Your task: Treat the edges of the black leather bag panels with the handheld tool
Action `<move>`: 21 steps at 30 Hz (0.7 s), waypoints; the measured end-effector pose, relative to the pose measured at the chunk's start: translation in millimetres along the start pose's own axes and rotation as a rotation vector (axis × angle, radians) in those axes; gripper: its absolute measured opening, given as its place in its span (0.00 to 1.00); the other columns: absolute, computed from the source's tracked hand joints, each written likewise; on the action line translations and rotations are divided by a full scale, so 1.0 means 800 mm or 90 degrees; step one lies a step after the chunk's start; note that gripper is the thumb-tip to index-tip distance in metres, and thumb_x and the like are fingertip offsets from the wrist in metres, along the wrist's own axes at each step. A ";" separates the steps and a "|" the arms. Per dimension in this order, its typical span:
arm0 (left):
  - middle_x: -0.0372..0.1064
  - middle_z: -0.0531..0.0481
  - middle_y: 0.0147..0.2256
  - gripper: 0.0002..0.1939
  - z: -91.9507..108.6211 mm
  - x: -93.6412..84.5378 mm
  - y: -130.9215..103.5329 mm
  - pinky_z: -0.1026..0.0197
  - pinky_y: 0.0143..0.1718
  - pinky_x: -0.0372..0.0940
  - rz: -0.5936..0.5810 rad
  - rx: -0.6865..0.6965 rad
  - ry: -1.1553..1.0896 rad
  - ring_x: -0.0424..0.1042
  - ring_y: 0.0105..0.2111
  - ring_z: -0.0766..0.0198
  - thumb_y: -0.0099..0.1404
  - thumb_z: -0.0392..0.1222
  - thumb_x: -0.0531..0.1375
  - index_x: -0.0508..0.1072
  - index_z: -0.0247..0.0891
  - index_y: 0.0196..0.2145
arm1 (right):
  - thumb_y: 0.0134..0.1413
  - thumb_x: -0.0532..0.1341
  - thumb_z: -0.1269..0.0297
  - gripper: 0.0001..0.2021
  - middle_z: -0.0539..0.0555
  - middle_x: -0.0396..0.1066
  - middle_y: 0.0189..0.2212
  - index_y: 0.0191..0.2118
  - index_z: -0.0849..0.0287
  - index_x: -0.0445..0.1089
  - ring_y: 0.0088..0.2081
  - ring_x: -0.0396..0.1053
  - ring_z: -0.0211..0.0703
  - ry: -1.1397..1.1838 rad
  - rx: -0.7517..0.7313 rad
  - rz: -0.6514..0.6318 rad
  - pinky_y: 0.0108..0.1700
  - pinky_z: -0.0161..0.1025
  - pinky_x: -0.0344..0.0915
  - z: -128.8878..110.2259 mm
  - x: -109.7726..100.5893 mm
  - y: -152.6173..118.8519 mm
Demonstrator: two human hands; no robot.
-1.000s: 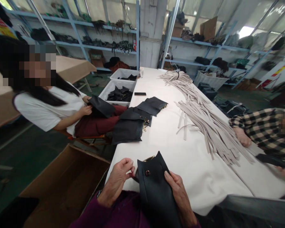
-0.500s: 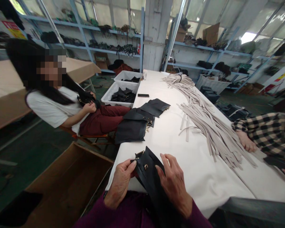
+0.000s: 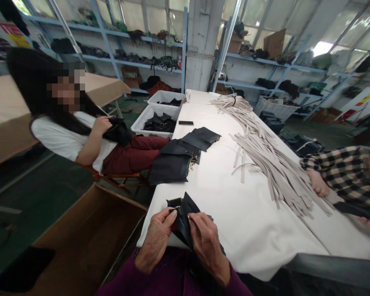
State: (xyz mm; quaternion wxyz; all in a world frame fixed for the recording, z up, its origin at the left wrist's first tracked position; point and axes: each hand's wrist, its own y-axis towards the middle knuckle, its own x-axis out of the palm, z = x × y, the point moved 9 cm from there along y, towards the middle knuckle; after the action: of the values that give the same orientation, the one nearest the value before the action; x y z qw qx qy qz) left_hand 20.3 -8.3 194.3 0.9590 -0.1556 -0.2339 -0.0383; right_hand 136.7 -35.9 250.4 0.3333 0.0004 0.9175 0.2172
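Note:
Between my hands, at the near edge of the white-covered table [image 3: 222, 197], is a black leather piece [image 3: 182, 224] with a brass-coloured zipper at its top left corner. It looks like an unfinished pouch. My left hand [image 3: 156, 234] pinches that corner by the zipper, thumb on top. My right hand [image 3: 207, 242] is closed on the middle of the piece, thumb and fingertips pressed together where a small metal fitting sat; the fingers cover it. Just beyond my hands lie several similar black pieces [image 3: 170, 166] with brass zippers, overlapping at the table's left edge.
A bundle of long beige strips [image 3: 265, 160] spreads down the table's right side. A phone [image 3: 186, 123] lies farther back. White bins [image 3: 135, 125] and a cardboard box [image 3: 77, 230] stand left. A seated person [image 3: 64, 139] handles black material; another person in checks [image 3: 339, 172] is at right.
My right hand has moved left and closed on the middle of the black piece, its fingers spread before. My left hand keeps its pinch. The person at left has raised a hand.

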 end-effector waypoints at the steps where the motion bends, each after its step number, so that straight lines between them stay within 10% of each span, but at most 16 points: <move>1: 0.68 0.49 0.28 0.13 -0.002 0.000 0.000 0.66 0.31 0.61 -0.002 -0.005 -0.014 0.64 0.28 0.67 0.55 0.47 0.64 0.75 0.33 0.33 | 0.61 0.52 0.75 0.09 0.54 0.70 0.33 0.40 0.61 0.69 0.35 0.67 0.40 0.022 0.022 -0.004 0.38 0.36 0.66 0.003 -0.001 0.002; 8: 0.70 0.48 0.34 0.14 -0.016 -0.005 0.003 0.66 0.35 0.62 -0.003 -0.024 -0.060 0.67 0.33 0.65 0.57 0.46 0.63 0.74 0.33 0.37 | 0.60 0.54 0.74 0.07 0.50 0.70 0.32 0.38 0.58 0.69 0.34 0.68 0.37 0.053 0.087 0.011 0.37 0.33 0.65 0.013 0.004 0.000; 14: 0.70 0.48 0.32 0.13 -0.013 -0.006 0.002 0.66 0.33 0.61 0.016 -0.010 -0.033 0.67 0.32 0.65 0.57 0.46 0.62 0.73 0.34 0.36 | 0.61 0.50 0.75 0.18 0.61 0.69 0.37 0.55 0.62 0.62 0.37 0.69 0.49 -0.061 -0.038 -0.033 0.36 0.44 0.69 -0.005 0.010 -0.007; 21: 0.64 0.53 0.26 0.14 -0.012 -0.005 0.005 0.69 0.29 0.56 0.041 0.032 0.046 0.60 0.27 0.69 0.58 0.49 0.61 0.73 0.34 0.32 | 0.60 0.49 0.78 0.15 0.66 0.66 0.45 0.50 0.67 0.65 0.49 0.62 0.57 -0.106 -0.151 -0.099 0.51 0.53 0.62 -0.028 0.012 -0.006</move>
State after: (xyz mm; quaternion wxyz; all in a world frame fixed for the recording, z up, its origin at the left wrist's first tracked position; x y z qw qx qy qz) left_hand 21.5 -7.7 183.4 0.9711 -0.1376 -0.1950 -0.0072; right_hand 115.9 -47.6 257.7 0.4220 -0.0921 0.8517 0.2966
